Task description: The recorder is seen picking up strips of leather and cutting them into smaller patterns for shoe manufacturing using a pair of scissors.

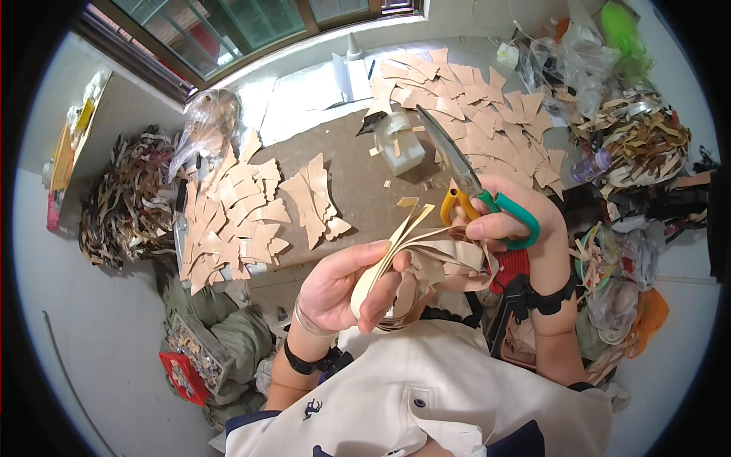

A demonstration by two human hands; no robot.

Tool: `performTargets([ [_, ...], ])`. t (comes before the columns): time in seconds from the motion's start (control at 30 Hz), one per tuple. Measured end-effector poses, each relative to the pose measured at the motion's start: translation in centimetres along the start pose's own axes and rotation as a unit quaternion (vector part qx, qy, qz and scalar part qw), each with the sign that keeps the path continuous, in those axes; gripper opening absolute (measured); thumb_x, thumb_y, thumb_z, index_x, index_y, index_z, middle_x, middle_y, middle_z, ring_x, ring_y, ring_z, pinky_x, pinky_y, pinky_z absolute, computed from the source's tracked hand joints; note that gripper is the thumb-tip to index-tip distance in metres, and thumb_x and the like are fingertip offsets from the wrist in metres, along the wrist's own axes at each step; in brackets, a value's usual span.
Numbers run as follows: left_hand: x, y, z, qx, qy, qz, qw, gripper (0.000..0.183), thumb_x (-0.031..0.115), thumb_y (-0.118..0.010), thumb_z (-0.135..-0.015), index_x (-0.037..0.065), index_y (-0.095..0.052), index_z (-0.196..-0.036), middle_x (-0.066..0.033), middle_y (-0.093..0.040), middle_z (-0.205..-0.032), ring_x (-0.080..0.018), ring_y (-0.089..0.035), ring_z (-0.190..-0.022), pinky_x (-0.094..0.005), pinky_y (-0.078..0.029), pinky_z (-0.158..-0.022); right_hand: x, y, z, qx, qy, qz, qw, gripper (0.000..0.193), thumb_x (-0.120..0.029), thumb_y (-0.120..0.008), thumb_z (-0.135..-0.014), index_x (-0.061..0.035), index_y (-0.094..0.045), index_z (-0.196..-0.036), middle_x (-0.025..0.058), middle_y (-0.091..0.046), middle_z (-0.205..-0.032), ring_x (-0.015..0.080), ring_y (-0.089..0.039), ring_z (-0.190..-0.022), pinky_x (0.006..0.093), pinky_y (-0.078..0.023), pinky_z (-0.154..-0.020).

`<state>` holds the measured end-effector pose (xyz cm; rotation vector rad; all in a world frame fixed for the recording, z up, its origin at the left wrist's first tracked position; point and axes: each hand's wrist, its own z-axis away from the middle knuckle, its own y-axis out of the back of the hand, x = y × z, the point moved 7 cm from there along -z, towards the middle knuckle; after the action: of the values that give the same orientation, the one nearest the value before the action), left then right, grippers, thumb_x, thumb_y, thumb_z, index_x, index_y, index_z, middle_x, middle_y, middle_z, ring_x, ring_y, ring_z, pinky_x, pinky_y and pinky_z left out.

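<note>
- While the left hand (327, 286) pinches them between thumb and fingers, the pale leather strips (367, 283) sit bunched together before the near edge of the counter (354, 148), their upper ends fanned out and several bending rightward in loops.
- Closed around the handles of the scissors (451, 148), one orange and one green, the right hand (525, 209) is beside the loops; whether its fingertips also touch a strip, I cannot tell.
- The scissors' blades point up and leftward, toward the counter's far edge.
- Just beyond the strips, small leather scraps (409, 202) lie near the counter's near edge.
- A squarish translucent white bottle (403, 154) stands toward the middle of the counter, left of the blades.
- Left of the middle lies a small stack of tan leather pieces (308, 199), with notched, flared ends.
- A larger left pile (228, 209) of similar pieces covers the counter's left end, down to its near-left corner.
- The broad right pile (495, 126) spreads overlapping from the far edge to the right edge.
- White sheets (304, 95) lie along the far edge, below the window (251, 34).
- Past the left edge is a dark tangle of strips (129, 202); past the right edge, a brown-and-cream tangle (643, 141) with a purple bottle (592, 164) beside it.
</note>
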<state>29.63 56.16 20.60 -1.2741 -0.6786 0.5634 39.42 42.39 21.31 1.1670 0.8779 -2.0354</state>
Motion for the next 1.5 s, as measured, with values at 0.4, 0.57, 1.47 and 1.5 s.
performTargets([
  [0.4,-0.1,-0.8,-0.7,-0.09,0.013,0.053,0.994,0.036,0.021,-0.02,-0.1,-0.005,-0.044,-0.109,-0.0208,-0.058,-0.061,-0.0288,-0.061,-0.048,-0.029,-0.053,-0.046,-0.6,0.2,0.8,0.005,0.017,-0.012,1.0,0.038,-0.012,-0.068,-0.076,-0.0029,-0.051,-0.109,0.0007,-0.054,-0.077,0.0045,-0.044,-0.049,0.019,-0.035,-0.041],
  [0.57,0.0,-0.8,-1.1,-0.069,0.008,0.047,0.997,0.034,0.019,-0.022,-0.099,-0.006,-0.045,-0.104,-0.0176,-0.056,-0.057,-0.0274,-0.059,-0.044,-0.0289,-0.051,-0.042,-0.5,0.6,1.0,0.018,0.01,-0.024,1.0,0.039,-0.011,-0.067,-0.076,-0.0028,-0.05,-0.11,0.0011,-0.054,-0.079,0.0044,-0.044,-0.049,0.0184,-0.035,-0.04],
  [1.47,-3.7,-1.1,-10.9,-0.062,0.097,-0.099,0.988,0.029,0.025,-0.031,-0.098,0.004,-0.05,-0.09,-0.0044,-0.046,-0.084,-0.0188,-0.043,-0.08,-0.0337,-0.037,-0.076,17.6,3.7,19.0,0.419,0.21,-0.262,0.844,0.025,-0.02,-0.061,-0.08,0.0022,-0.055,-0.088,0.0147,-0.062,-0.07,0.0169,-0.059,-0.057,0.0249,-0.047,-0.046],
  [1.5,-4.4,-1.3,-11.7,-0.063,0.104,-0.077,0.99,0.028,0.024,-0.031,-0.098,0.004,-0.05,-0.091,-0.0041,-0.045,-0.083,-0.0181,-0.042,-0.08,-0.0329,-0.037,-0.076,17.7,3.3,19.6,0.437,0.213,-0.273,0.83,0.023,-0.02,-0.06,-0.081,0.0027,-0.056,-0.082,0.0136,-0.06,-0.067,0.0169,-0.058,-0.056,0.0252,-0.046,-0.047],
])
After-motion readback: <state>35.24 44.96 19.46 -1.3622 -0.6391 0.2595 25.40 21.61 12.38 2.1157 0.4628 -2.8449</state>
